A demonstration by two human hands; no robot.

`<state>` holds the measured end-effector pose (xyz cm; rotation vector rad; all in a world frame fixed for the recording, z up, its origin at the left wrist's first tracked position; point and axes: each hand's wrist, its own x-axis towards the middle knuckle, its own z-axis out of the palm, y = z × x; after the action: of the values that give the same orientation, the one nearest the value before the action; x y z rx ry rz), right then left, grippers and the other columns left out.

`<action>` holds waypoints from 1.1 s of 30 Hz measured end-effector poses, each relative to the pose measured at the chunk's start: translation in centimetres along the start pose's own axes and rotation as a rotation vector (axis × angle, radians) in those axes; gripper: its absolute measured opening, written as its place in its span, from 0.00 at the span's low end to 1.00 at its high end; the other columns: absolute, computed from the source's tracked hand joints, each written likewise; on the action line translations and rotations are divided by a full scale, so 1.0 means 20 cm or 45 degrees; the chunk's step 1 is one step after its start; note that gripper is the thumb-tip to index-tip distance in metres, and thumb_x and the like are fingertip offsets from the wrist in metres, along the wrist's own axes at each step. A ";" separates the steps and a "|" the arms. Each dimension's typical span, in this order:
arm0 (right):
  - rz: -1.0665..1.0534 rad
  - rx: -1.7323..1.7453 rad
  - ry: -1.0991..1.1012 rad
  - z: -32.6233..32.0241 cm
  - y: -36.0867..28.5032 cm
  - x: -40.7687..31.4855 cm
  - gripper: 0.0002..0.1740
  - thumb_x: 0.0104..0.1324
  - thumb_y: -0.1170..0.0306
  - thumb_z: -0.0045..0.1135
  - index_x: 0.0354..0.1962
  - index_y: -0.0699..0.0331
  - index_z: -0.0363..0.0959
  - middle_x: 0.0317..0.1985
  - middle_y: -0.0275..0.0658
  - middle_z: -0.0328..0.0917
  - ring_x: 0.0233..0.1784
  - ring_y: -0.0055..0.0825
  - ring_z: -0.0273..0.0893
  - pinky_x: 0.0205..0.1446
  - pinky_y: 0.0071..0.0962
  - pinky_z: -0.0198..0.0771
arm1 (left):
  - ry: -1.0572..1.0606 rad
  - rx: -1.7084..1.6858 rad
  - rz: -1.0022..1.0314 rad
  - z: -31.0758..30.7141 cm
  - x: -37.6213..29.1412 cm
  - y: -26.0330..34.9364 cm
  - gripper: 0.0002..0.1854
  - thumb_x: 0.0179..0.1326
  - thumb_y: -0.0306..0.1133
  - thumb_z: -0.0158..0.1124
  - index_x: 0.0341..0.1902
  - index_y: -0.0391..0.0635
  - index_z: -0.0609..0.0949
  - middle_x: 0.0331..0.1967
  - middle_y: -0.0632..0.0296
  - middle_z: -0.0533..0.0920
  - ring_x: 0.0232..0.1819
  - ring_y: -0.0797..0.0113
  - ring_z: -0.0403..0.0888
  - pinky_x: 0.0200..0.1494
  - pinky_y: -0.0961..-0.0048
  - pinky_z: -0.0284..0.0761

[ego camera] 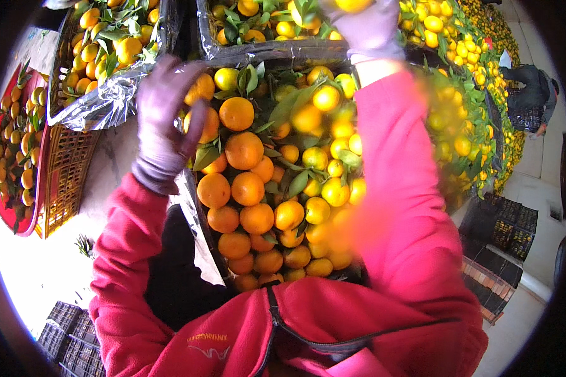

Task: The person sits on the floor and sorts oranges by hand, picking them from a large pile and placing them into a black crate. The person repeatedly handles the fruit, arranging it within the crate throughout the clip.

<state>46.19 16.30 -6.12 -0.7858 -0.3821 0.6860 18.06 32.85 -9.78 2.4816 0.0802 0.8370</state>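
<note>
My left hand (162,106), in a purple-grey glove, is at the left edge of a lined crate (207,245) of citrus fruit. Its fingers and thumb are blurred and curve around an orange (200,89); whether they grip it is unclear. Farther up, my right hand (370,28), gloved too, holds a yellow-orange citrus fruit (353,4) at the top edge of the picture, above a second lined crate (283,49). In the near crate, larger oranges (244,151) sit on the left and smaller, yellower fruit with leaves (336,191) on the right.
At the upper left is a plastic-lined crate (113,101) of leafy fruit. Beyond it stands a yellow basket (66,174) beside a red tub (33,221) of fruit. Heaped fruit (462,141) fills the right. A person (530,92) bends there. Black crates (504,226) stand at right.
</note>
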 end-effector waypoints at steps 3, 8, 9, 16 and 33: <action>-0.221 -0.469 -0.127 0.13 -0.06 -0.10 0.19 0.70 0.52 0.54 0.39 0.62 0.75 0.34 0.35 0.79 0.38 0.26 0.79 0.44 0.25 0.76 | 0.277 -0.036 0.196 -0.13 0.22 -0.05 0.30 0.53 0.24 0.72 0.63 0.39 0.76 0.58 0.48 0.79 0.62 0.49 0.76 0.66 0.60 0.69; -0.233 -0.363 -0.810 0.37 -0.15 -0.20 0.19 0.67 0.56 0.55 0.40 0.65 0.77 0.35 0.39 0.81 0.36 0.25 0.80 0.43 0.27 0.78 | -0.054 -0.246 0.322 -0.08 0.50 0.02 0.34 0.53 0.30 0.77 0.63 0.37 0.73 0.58 0.53 0.79 0.59 0.61 0.78 0.63 0.66 0.72; -0.196 -0.279 -0.871 0.39 -0.17 -0.23 0.18 0.66 0.57 0.57 0.41 0.65 0.77 0.37 0.40 0.80 0.37 0.26 0.79 0.42 0.28 0.77 | -0.152 -0.932 -0.081 -0.03 0.51 0.07 0.30 0.55 0.29 0.76 0.60 0.38 0.73 0.52 0.58 0.82 0.52 0.66 0.80 0.59 0.69 0.74; -0.039 0.360 -0.538 0.38 -0.28 -0.50 0.19 0.64 0.54 0.58 0.43 0.61 0.73 0.42 0.39 0.76 0.37 0.33 0.74 0.37 0.33 0.75 | -0.686 -2.325 -0.732 0.03 0.31 0.42 0.22 0.67 0.37 0.64 0.60 0.37 0.75 0.51 0.56 0.83 0.53 0.64 0.84 0.58 0.67 0.81; 0.216 -1.265 -0.431 0.28 -0.38 -1.29 0.27 0.54 0.72 0.63 0.53 0.67 0.74 0.41 0.32 0.77 0.45 0.21 0.76 0.52 0.28 0.71 | -0.847 -1.937 -1.056 -0.07 -0.16 0.85 0.26 0.64 0.28 0.67 0.64 0.41 0.71 0.52 0.59 0.81 0.50 0.66 0.80 0.53 0.70 0.77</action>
<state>27.61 -2.48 1.66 -1.6590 -1.0095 0.7827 12.87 18.11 -2.40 0.9557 0.1431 -0.3137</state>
